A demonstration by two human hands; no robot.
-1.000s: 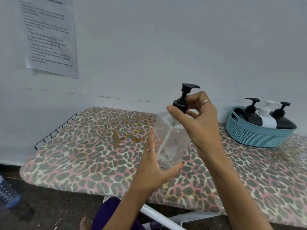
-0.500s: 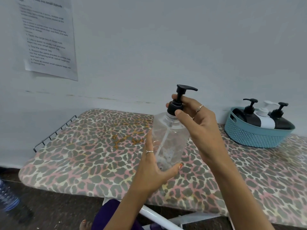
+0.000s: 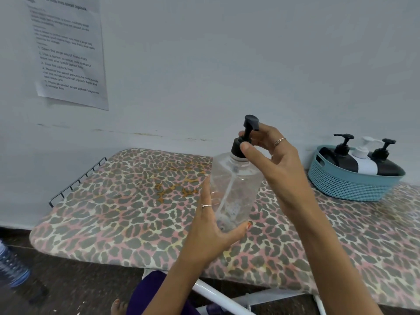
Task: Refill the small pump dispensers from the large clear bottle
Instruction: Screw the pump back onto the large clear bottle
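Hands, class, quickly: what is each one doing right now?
Left hand: holding the clear bottle near its base.
Right hand: fingers pinching the black pump collar.

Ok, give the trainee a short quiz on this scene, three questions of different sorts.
1. True or false: the left hand grips the clear bottle low on its body.
2. Which part do the right hand's fingers pinch? A) the pump collar B) the basket C) the paper
3. How many dispensers lie in the basket?

Key: 1 true; 2 A; 3 three, two black and one white.
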